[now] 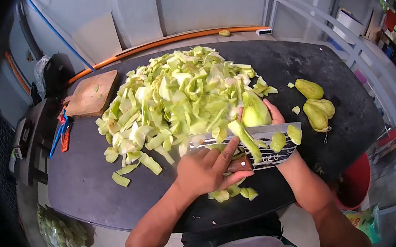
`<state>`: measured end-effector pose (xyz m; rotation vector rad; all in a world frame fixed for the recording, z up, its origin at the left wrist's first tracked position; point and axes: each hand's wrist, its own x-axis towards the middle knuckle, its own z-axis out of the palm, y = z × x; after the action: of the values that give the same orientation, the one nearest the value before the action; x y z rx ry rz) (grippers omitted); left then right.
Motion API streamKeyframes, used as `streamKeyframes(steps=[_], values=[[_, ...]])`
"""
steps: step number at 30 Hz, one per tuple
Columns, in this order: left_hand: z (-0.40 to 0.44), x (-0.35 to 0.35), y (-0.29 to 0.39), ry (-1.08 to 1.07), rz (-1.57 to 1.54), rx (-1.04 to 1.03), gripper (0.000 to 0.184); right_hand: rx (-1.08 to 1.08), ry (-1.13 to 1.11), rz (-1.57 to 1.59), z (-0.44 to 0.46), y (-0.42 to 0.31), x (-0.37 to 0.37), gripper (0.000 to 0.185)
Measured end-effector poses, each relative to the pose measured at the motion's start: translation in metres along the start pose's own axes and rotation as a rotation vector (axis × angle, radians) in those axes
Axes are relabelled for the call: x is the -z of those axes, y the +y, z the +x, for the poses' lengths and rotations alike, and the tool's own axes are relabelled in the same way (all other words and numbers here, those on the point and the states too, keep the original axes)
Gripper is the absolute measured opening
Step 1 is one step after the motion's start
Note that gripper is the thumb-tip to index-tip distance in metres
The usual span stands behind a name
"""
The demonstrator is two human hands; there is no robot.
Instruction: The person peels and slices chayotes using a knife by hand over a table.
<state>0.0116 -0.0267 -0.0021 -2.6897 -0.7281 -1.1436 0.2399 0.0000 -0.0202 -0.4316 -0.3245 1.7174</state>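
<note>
My left hand [207,168] is closed round the brown wooden handle of a cleaver [277,156], its index finger stretched toward the blade. The wide blade reaches to the right in front of my right wrist, with pale green peel pieces [245,140] stuck on its face. Held upright just beyond the blade is a peeled-looking chayote [255,110], with my right hand [275,112] wrapped round it; the blade hides part of that hand. A big heap of chayote slices and peelings [171,97] lies left of and behind both hands. A few peelings [233,191] lie below the cleaver.
Several unpeeled chayotes [318,105] lie on the dark table [350,118] at right. A wooden chopping board [92,93] is at the back left, beside red-and-blue-handled tools [63,134]. A red bucket [360,179] stands under the right edge, a bag of greens [60,229] at lower left.
</note>
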Motion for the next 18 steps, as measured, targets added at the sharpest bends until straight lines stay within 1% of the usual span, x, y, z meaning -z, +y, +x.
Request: streamKeyframes(steps=[4,7,8,10,12,16,18], values=[[-0.001,-0.004,-0.001,0.031,0.000,0.011,0.083,-0.019,-0.037,-0.013,0.000,-0.001,0.003,0.044],[-0.001,-0.003,-0.006,0.043,-0.001,0.019,0.082,-0.021,-0.024,0.010,-0.002,0.001,-0.003,0.045],[-0.002,-0.006,-0.009,0.064,-0.001,0.019,0.081,-0.048,-0.088,0.101,0.002,0.000,0.011,0.048],[-0.004,-0.010,-0.014,0.093,0.001,0.024,0.083,-0.021,-0.070,0.054,-0.001,0.001,0.007,0.049],[-0.005,-0.007,-0.015,0.051,0.000,0.056,0.085,0.028,-0.032,-0.021,0.000,0.003,0.011,0.049],[-0.004,-0.006,-0.013,0.023,-0.069,0.123,0.090,0.013,-0.070,-0.012,0.000,0.001,0.010,0.050],[-0.001,-0.001,-0.012,-0.041,-0.090,0.172,0.093,0.013,-0.108,-0.018,-0.001,0.001,0.001,0.050]])
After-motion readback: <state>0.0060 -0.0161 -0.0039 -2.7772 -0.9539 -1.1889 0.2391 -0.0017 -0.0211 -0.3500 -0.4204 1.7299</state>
